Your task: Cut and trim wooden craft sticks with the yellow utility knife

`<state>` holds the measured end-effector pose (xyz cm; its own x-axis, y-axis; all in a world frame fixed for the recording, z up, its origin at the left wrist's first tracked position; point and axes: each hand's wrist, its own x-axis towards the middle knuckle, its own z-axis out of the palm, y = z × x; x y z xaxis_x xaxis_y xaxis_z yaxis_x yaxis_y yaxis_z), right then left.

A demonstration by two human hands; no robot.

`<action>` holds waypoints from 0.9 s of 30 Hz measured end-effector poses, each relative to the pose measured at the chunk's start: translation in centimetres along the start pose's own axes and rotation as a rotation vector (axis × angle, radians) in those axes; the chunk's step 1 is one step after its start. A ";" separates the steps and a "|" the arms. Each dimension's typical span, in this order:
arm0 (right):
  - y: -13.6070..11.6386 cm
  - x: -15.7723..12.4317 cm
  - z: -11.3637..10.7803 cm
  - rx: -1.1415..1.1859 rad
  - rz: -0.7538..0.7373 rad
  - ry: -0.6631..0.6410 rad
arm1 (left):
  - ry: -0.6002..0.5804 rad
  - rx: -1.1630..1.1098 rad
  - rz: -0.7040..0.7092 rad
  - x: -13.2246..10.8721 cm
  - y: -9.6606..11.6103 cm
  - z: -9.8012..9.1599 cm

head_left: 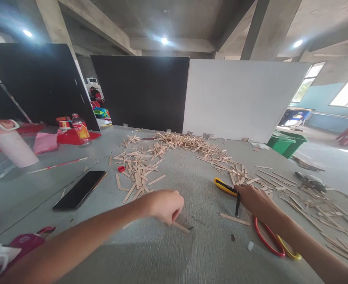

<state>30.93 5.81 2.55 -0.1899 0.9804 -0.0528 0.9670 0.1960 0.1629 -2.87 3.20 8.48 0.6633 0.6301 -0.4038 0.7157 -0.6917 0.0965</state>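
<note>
My left hand (168,206) is closed, pinching a short wooden craft stick (180,227) just above the table. A small dark bit (190,228) is at the stick's far end. My right hand (255,199) is closed around a slim black tool (237,204) that points down; its kind is unclear. Next to those fingers lies a yellow utility knife (224,186). Below them, a single flat craft stick (235,219) rests on the table. Scissors with red and yellow handles (269,240) lie partly under my right forearm, which hides their blades.
Loose craft sticks (182,141) are heaped along the back, left and right. A phone (80,190) lies at left, near a red bottle cap (121,169). Farther left are a drink bottle (80,129) and a pink tumbler (15,146). Black and white panels (245,98) border the table's back.
</note>
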 end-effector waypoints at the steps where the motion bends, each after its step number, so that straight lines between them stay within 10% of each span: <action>1: 0.0 0.0 0.1 -0.002 -0.001 0.000 | 0.001 0.022 0.001 -0.3 0.8 0.4; 5: -0.1 0.0 0.1 -0.008 -0.004 0.003 | 0.087 0.125 -0.069 0.1 1.7 1.4; 14: -0.1 -0.1 -0.4 0.025 -0.016 0.010 | 0.217 0.159 -0.308 5.4 -5.8 -0.5; 27: -0.1 0.0 -0.4 0.011 -0.015 0.017 | 0.332 0.013 -0.351 7.2 -8.9 -2.2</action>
<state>30.81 5.77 2.89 -0.2068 0.9776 -0.0386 0.9659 0.2102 0.1510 -4.02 14.69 6.71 0.4180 0.9032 -0.0976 0.9073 -0.4205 -0.0060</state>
